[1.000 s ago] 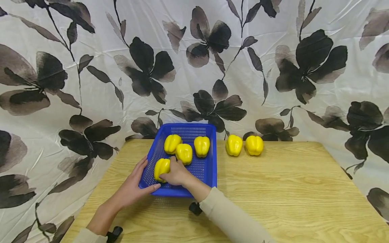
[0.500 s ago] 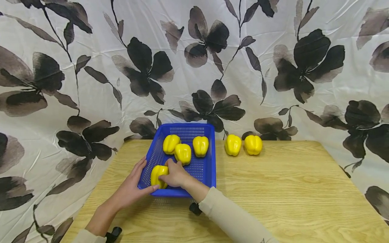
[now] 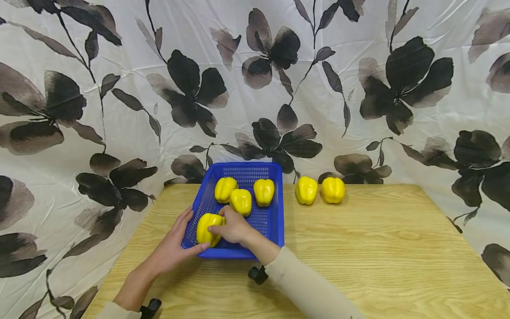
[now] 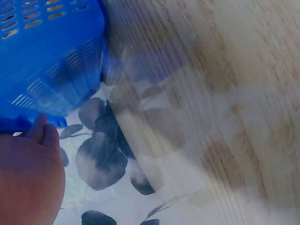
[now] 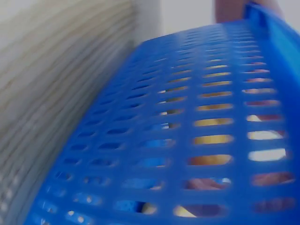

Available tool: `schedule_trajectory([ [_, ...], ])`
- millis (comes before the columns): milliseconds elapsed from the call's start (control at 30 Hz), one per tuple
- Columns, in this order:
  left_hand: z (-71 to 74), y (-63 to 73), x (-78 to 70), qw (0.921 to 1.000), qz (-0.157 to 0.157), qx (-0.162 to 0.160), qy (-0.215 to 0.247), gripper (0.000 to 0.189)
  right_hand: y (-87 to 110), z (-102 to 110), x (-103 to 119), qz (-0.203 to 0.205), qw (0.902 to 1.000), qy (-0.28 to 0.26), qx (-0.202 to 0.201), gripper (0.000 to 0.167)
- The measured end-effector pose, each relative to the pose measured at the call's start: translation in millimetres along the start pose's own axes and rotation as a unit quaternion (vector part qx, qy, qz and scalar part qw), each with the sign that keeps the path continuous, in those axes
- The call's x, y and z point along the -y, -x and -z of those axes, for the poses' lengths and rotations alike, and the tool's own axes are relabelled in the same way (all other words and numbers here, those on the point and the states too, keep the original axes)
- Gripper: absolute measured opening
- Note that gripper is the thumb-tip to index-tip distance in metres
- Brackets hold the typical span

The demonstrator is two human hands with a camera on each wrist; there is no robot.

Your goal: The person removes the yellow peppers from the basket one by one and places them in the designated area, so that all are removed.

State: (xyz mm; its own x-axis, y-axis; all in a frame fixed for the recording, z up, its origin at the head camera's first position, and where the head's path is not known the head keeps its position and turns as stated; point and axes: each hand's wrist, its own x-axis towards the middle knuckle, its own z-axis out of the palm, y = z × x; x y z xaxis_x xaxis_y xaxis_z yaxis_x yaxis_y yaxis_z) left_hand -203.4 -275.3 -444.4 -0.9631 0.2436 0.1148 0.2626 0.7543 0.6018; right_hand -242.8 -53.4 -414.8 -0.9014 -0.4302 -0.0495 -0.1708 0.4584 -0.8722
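Observation:
A blue slotted plastic basket (image 3: 280, 212) stands on the table, tilted slightly in the head view. My left hand (image 3: 173, 246) grips its front left corner, thumb over the rim and fingers along the outer side. Inside, my right hand (image 3: 236, 228) holds a glossy yellow bell pepper (image 3: 205, 229) near that corner, close to the left thumb. Farther back in the basket lie three more yellow peppers, one at the left (image 3: 226, 189), one in the middle (image 3: 241, 203) and one at the right (image 3: 264, 192). In the right wrist view the slotted wall (image 5: 178, 117) hides most of the right hand.
Two yellow bell peppers, one nearer the basket (image 3: 307, 190) and one beyond it (image 3: 333, 190), sit at the table's back edge. A floral cloth (image 3: 275, 88) hangs behind the wooden table (image 3: 370, 248). Black wrist mounts show below both forearms.
The right hand has brought its pepper a little nearer and to the left, towards the basket's front left corner. The left hand keeps its grip on the rim.

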Motion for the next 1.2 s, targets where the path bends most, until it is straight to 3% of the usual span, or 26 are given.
schedule_trajectory([
  [200,0.7,-1.5,-4.0,0.9999,0.013,-0.004,-0.004,0.109,8.6,20,6,0.025,0.9983,-0.052,-0.005,0.046],
  [433,4.1,-4.3,-4.7,0.9999,0.005,-0.015,-0.004,0.107,19.0,40,14,0.066,0.9943,-0.083,0.003,0.051],
  [700,4.2,-4.2,-3.3,0.9999,0.005,-0.013,-0.009,0.109,31.6,60,17,0.076,0.9908,-0.110,0.022,0.057],
  [1000,-0.9,-2.3,-1.6,0.9999,0.001,-0.013,-0.002,0.109,39.7,89,-3,0.091,0.9907,-0.100,0.008,0.050],
  [1200,-2.5,-0.1,-0.6,0.9999,0.002,-0.014,0.005,0.108,41.9,107,-18,0.081,0.9885,-0.127,0.014,0.052],
])
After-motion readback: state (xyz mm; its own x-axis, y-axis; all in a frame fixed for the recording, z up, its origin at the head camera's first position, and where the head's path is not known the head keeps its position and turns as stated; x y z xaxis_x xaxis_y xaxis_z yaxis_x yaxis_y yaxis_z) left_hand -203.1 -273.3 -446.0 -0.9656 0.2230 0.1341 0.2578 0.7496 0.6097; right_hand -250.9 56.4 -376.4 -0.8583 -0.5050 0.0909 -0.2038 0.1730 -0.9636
